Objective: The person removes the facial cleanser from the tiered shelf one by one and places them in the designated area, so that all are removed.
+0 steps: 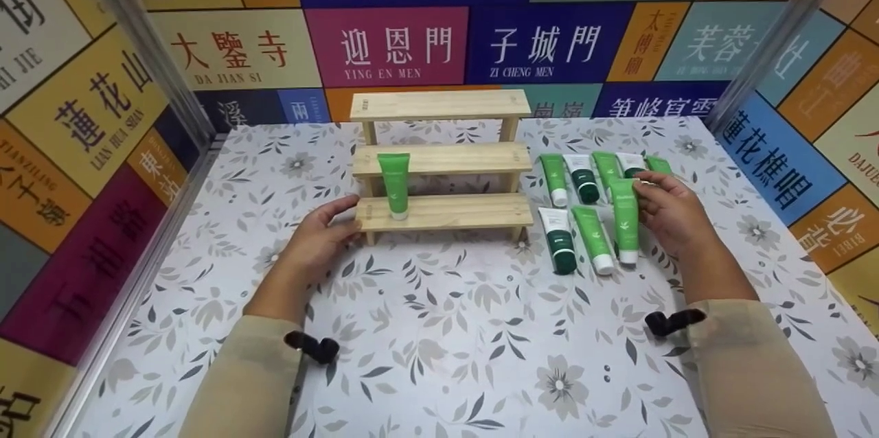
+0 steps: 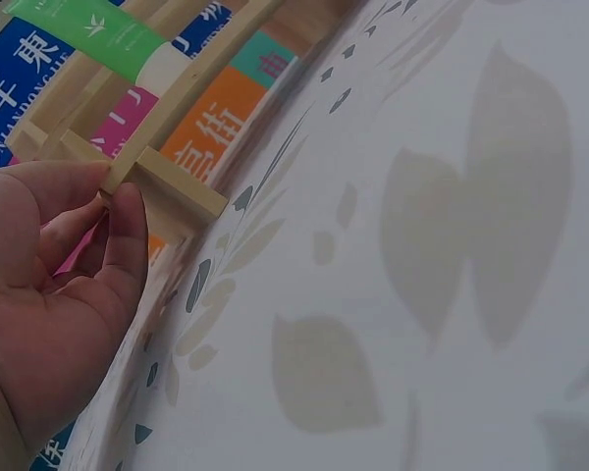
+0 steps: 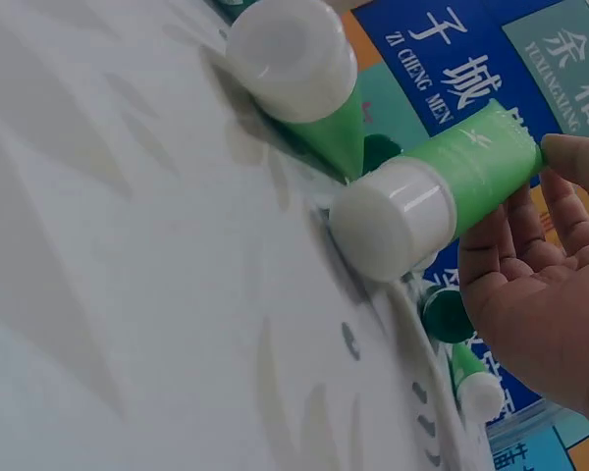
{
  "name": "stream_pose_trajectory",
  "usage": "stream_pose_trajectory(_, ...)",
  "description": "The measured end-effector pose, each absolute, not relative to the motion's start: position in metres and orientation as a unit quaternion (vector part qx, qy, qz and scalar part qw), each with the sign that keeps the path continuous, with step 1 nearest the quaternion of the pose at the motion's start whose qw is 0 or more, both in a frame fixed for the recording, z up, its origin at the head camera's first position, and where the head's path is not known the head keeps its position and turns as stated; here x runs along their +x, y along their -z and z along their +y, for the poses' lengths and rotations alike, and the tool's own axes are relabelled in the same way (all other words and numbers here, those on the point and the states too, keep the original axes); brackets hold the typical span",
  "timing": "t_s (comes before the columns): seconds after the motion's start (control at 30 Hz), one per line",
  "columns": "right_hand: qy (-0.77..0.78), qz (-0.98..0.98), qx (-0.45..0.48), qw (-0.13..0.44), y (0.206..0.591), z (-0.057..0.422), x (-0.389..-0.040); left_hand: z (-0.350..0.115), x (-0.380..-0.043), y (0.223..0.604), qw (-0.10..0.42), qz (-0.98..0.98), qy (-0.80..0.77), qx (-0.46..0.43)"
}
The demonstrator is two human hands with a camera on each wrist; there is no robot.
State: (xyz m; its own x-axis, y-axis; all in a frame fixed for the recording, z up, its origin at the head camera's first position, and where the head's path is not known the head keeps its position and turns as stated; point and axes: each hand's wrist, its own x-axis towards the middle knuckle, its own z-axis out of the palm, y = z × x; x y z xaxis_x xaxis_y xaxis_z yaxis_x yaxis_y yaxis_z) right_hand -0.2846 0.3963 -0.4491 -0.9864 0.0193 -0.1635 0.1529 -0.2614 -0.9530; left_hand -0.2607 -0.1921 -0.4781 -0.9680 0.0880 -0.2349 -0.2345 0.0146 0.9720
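A three-step wooden display rack (image 1: 467, 210) stands on the table. My left hand (image 1: 319, 235) pinches the left end of its lowest step between thumb and fingers, as the left wrist view shows up close. On that step a green tube (image 1: 395, 184) stands upright on its white cap. My right hand (image 1: 676, 215) pinches another green tube (image 1: 625, 218) near its flat crimped end, with the white cap pointing down toward the table. Left of the held tube lie a green tube (image 1: 592, 239) and a white tube with a dark green lower part (image 1: 558, 242).
Behind the held tube lies a back row of several tubes, green ones (image 1: 552, 177) alternating with white and dark green ones (image 1: 581, 174). Printed panels (image 1: 384, 47) wall the table at the back and sides. A leaf-patterned cloth (image 1: 439, 342) covers the tabletop.
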Motion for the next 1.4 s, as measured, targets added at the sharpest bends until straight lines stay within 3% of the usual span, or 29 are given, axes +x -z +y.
stream_pose_trajectory(0.2, 0.78, 0.617, 0.089, 0.053, 0.455, 0.402, -0.287, -0.192, -0.26, 0.478, 0.111, 0.705, -0.699, -0.049)
stream_pose_trajectory(0.57, 0.695, 0.693, 0.142, 0.126, 0.462, 0.407, -0.292, -0.193, -0.261, 0.48, 0.107, 0.701, -0.703, -0.051)
stream_pose_trajectory(1.07, 0.641, 0.744, 0.14, 0.126, 0.463, 0.404, -0.291, -0.193, -0.26, 0.479, 0.109, 0.703, -0.701, -0.051)
stream_pose_trajectory(1.4, 0.584, 0.779, 0.193, 0.119, 0.466, 0.405, -0.294, -0.192, -0.26, 0.479, 0.107, 0.694, -0.71, -0.048)
